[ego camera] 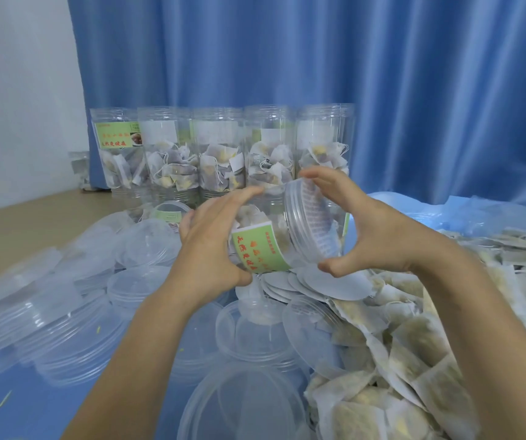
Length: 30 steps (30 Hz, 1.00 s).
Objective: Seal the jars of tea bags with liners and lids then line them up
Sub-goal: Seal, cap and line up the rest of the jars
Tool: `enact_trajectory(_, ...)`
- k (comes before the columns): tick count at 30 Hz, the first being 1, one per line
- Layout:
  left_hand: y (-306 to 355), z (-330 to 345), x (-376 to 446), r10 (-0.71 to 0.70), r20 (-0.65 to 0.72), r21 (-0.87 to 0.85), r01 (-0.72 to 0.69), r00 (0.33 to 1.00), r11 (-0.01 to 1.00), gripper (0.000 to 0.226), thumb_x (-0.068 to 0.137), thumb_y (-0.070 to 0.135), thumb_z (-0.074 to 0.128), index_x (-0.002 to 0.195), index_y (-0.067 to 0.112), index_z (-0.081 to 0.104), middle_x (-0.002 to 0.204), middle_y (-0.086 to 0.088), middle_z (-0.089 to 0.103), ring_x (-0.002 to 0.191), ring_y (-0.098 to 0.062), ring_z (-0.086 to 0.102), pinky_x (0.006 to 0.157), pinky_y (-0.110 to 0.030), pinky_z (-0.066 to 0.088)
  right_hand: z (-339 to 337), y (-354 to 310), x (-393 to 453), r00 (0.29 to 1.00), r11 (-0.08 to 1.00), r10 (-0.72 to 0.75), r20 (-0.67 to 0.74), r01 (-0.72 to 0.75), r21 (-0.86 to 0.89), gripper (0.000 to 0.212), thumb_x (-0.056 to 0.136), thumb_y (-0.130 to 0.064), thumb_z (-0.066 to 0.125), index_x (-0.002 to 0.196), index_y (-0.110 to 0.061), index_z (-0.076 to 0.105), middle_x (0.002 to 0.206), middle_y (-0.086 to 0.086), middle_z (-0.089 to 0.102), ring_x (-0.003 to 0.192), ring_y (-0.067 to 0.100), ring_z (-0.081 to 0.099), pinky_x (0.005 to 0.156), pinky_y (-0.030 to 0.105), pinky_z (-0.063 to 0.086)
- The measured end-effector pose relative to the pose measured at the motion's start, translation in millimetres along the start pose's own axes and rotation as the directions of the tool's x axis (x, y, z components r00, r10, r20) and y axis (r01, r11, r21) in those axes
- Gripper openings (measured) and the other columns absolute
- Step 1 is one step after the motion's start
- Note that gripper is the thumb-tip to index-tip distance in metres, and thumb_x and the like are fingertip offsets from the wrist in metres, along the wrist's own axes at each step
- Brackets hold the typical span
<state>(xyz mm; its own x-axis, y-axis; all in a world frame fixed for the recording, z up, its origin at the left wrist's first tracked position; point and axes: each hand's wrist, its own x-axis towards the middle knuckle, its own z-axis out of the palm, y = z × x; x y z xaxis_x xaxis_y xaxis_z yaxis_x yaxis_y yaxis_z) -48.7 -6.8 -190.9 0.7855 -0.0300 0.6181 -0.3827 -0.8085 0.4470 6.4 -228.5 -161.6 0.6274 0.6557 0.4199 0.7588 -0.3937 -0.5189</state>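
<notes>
I hold a clear jar (260, 246) with a green label tilted on its side, tea bags inside. My left hand (214, 239) grips its body. A clear ribbed lid (311, 223) sits at the jar's mouth, facing right. My right hand (363, 230) grips that lid, fingers over its top edge and thumb under its bottom edge. Below the jar lies a fan of white round liners (319, 285). A row of several upright jars (220, 150) filled with tea bags stands behind, in front of the curtain.
Loose clear lids (147, 281) are heaped across the blue sheet at left and front. A big pile of tea bags (414, 344) fills the right side. A blue curtain (350, 74) hangs behind; bare wooden tabletop (17, 223) shows at far left.
</notes>
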Motion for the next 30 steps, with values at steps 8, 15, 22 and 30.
enact_trajectory(8,-7,1,-1,-0.067,0.063,-0.096,0.073,0.996,0.993,0.116,0.035,0.006,0.088,0.124,0.056,0.033,0.119,0.011,0.048,0.114,-0.012,0.038,0.105,-0.047,0.032,2,-1,0,1.000,1.000,0.021,0.000,-0.021,-0.011,0.100,0.045,-0.038,0.083,0.127,-0.062,0.031,0.129,-0.034,0.042,0.118,-0.011,0.046,0.093,0.019,0.048)
enact_trajectory(15,-13,13,-4,-0.055,0.022,0.016,0.055,0.998,0.998,0.116,0.036,0.006,0.085,0.132,0.048,0.035,0.110,0.025,0.040,0.102,0.007,0.025,0.110,-0.052,0.019,13,8,1,0.964,0.971,0.239,-0.114,-0.237,0.036,0.105,0.036,-0.083,0.068,0.131,-0.056,0.032,0.109,-0.015,0.056,0.057,0.006,0.068,0.050,0.007,0.043)
enact_trajectory(22,-20,24,-5,0.171,-0.174,0.324,-0.107,0.970,0.940,0.100,0.045,0.005,0.085,0.134,0.032,0.046,0.138,0.009,0.045,0.131,-0.017,0.033,0.111,-0.056,0.009,23,10,6,0.976,0.982,0.188,-0.106,-0.183,0.052,0.081,0.043,-0.060,0.071,0.110,-0.072,0.027,0.116,-0.009,0.055,0.084,0.005,0.066,0.081,0.026,0.050)
enact_trajectory(30,-22,14,-6,0.064,-0.149,0.098,-0.050,0.987,0.994,0.109,0.044,0.004,0.085,0.127,0.049,0.030,0.130,0.023,0.037,0.128,-0.006,0.027,0.110,-0.056,0.013,26,7,9,0.994,0.994,-0.104,-0.040,0.104,0.013,0.094,0.057,0.000,0.071,0.122,-0.057,0.033,0.142,-0.036,0.024,0.131,-0.010,0.030,0.097,0.027,0.044)
